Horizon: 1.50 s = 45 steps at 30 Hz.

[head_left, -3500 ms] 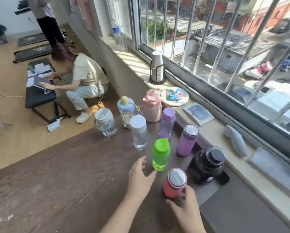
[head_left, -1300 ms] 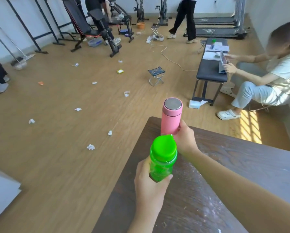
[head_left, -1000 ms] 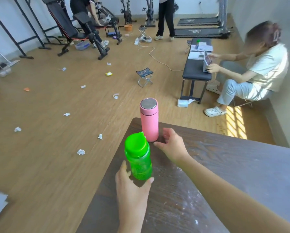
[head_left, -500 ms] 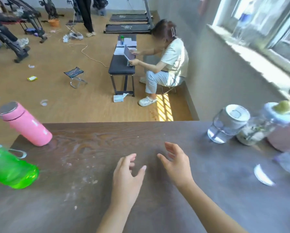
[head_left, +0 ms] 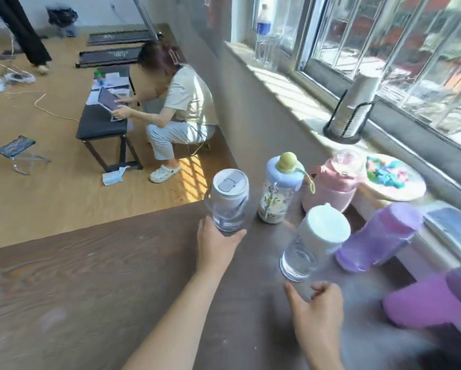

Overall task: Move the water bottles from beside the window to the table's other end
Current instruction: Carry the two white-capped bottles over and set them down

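**Water bottles by the window: two more about to be lifted**

Water bottles stand clustered at the window end of the dark wood-grain surface (head_left: 90, 276), close against the sill, which is likely why both arms reach forward into the group at once. The left hand (head_left: 217, 243) wraps the base of a clear plastic bottle with a white flip lid (head_left: 228, 201); its fingers curl round the far side, mostly hidden, thumb pressed on the near wall, so it looks like a closed grasp. The right hand (head_left: 316, 309) sits just below a clear bottle with a plain white cap (head_left: 310, 244), fingers (head_left: 321, 288) half spread and bent; motion blur hides whether they touch it yet. Still waiting behind are a clear bottle with a pale blue lid and yellow knob (head_left: 277, 193), a pink jug (head_left: 333, 186) and two purple bottles (head_left: 376, 237), the nearer one smeared by blur. Taking the two nearest clear bottles first seems sensible, since they block the way to those behind.
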Each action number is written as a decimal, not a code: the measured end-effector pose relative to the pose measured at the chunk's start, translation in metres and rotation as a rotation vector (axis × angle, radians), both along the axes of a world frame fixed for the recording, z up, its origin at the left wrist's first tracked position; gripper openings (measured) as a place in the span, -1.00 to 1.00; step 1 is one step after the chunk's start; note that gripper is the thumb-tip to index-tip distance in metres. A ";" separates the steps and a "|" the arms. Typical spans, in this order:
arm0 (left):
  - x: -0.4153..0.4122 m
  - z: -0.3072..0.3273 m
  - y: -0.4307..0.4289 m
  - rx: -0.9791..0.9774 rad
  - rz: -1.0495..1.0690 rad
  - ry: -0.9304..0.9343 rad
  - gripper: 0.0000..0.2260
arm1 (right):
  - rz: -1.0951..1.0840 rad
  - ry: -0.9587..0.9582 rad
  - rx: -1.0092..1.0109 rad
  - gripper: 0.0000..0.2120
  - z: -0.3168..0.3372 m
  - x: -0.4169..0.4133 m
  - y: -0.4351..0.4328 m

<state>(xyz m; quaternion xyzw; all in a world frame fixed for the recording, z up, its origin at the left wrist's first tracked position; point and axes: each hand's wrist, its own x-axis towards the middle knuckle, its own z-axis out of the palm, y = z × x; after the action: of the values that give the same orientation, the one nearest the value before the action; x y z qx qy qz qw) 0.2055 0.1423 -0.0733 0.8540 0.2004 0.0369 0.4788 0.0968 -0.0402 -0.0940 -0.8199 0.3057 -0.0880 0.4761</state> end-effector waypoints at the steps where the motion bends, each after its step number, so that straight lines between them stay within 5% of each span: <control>1: 0.005 -0.004 -0.006 0.035 0.027 0.017 -0.40 | -0.002 -0.015 0.017 -0.47 -0.001 0.002 -0.007; 6: 0.027 -0.019 -0.017 -0.017 0.180 -0.049 -0.36 | 0.166 -0.148 0.065 -0.25 -0.009 0.020 -0.027; 12: 0.028 -0.022 -0.015 -0.143 0.293 -0.141 -0.31 | 0.307 -0.198 0.101 -0.47 -0.013 0.037 -0.035; 19: -0.048 -0.021 0.040 -0.144 0.348 -0.174 -0.46 | 0.429 -0.224 0.144 -0.45 -0.003 0.032 -0.007; 28: -0.211 -0.005 0.188 -0.201 0.559 -0.230 -0.48 | 0.831 -0.204 0.171 -0.46 0.014 -0.015 0.172; 45: -0.538 0.010 0.388 -0.102 1.000 -0.260 -0.43 | 1.429 -0.055 0.177 -0.42 0.031 -0.236 0.510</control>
<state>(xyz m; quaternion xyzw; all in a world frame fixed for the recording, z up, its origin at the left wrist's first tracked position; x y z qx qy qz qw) -0.3322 0.5308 -0.0634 0.6177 0.5245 0.3569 0.4648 -0.1392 0.4698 -0.0631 -0.7753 -0.3118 0.2493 0.4894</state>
